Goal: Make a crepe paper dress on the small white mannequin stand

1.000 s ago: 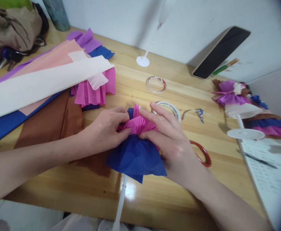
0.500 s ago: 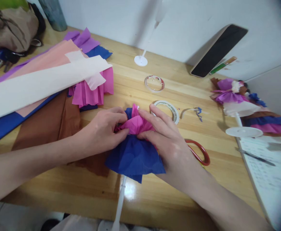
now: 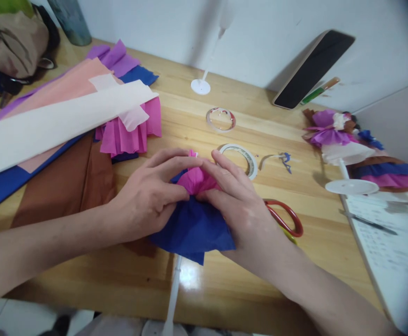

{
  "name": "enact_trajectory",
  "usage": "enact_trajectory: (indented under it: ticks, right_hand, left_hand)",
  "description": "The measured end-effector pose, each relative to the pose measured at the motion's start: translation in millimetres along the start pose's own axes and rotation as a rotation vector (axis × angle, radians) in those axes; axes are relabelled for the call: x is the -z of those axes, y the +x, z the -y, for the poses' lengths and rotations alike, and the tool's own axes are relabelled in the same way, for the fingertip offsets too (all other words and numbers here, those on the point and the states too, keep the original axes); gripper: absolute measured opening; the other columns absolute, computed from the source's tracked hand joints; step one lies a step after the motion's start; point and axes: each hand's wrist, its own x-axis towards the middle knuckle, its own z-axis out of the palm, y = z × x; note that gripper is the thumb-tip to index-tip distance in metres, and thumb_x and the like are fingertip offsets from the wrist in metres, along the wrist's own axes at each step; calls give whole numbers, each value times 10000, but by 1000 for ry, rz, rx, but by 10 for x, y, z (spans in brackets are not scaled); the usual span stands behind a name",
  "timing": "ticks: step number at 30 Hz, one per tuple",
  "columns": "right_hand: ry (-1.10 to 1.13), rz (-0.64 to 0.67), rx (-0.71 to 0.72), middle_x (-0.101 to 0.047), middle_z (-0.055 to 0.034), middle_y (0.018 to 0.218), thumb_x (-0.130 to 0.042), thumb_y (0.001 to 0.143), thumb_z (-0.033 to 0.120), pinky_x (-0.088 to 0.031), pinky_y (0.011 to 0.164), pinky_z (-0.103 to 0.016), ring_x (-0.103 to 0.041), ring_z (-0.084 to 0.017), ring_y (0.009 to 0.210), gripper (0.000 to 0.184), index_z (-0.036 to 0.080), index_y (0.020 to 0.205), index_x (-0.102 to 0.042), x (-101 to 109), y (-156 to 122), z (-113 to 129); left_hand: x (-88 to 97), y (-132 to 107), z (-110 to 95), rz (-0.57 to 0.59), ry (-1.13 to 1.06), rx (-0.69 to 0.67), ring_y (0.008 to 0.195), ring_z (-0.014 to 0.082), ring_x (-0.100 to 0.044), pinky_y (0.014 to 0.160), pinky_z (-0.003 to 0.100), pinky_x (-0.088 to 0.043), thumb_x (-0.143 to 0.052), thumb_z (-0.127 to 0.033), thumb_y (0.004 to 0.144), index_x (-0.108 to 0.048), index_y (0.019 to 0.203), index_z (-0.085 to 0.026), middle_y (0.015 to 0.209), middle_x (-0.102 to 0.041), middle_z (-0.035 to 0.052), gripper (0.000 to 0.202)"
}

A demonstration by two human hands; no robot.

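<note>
A small paper figure lies on the wooden table [image 3: 224,280]: a gathered pink crepe top [image 3: 197,179] over a flared blue crepe skirt [image 3: 193,231], on a white stick [image 3: 173,298] that runs toward me. My left hand [image 3: 148,196] pinches the pink paper from the left, its fingers arched over the top. From the right, my right hand [image 3: 242,205] pinches the same pink gather, fingertips meeting the left hand's. Both hands are closed on the paper.
Crepe sheets in white, peach, blue, brown, pink and purple [image 3: 60,121] cover the left. Two tape rolls [image 3: 240,156] [image 3: 220,119], red-handled scissors [image 3: 284,219], a finished paper doll on a stand [image 3: 340,149], a leaning phone [image 3: 312,70] and a printed sheet [image 3: 389,252] surround the hands.
My left hand's fingers have lifted and stretched over the pink top to meet the right fingertips. The pink gather is squeezed tighter and the blue collar above it is now covered.
</note>
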Motion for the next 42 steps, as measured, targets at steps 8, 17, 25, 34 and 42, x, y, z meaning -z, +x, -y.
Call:
enact_trajectory:
  ticks: [8, 17, 25, 34, 42]
  right_hand:
    - [-17, 30, 9, -525, -209, 1405, -562, 781, 133, -374, 1102, -658, -317, -410, 1439, 205, 157, 968, -643, 40, 16, 17]
    - [-14, 99, -40, -495, -220, 1449, -569, 745, 107, -350, 1123, -637, -298, -408, 1449, 246, 117, 961, -686, 86, 48, 50]
    - [52, 47, -57, -513, -208, 1436, -587, 762, 89, -346, 1130, -618, -323, -390, 1441, 198, 123, 924, -696, 40, 65, 36]
    - [111, 83, -83, -540, -206, 1393, -599, 721, 47, -317, 1166, -569, -338, -373, 1435, 235, 117, 903, -731, 88, 113, 27]
    - [183, 103, -113, -508, -189, 1427, -591, 667, 23, -235, 1202, -561, -359, -347, 1427, 292, 128, 905, -724, 53, 149, 13]
  left_hand:
    - [-108, -46, 27, 20, 52, -20, 1353, 231, -426, 1103, 421, -436, -463, -39, 845, -701, 879, -214, 1379, -557, 74, 297]
    - [-130, -66, -45, 79, 100, 41, 1403, 275, -382, 1131, 458, -413, -417, -33, 865, -680, 908, -122, 1404, -529, 191, 281]
    - [72, 21, -210, 26, 30, 203, 1108, 241, -602, 957, 419, -531, -452, -15, 809, -644, 766, -178, 1162, -670, 100, 256]
    - [41, -168, -625, 10, 198, 184, 995, 324, -629, 787, 464, -557, -643, -507, 795, -455, 1320, -145, 1130, -649, 158, 665]
    - [-83, -91, -652, 132, 364, 244, 860, 344, -654, 664, 484, -562, -679, -424, 722, -476, 1159, -132, 999, -676, 173, 563]
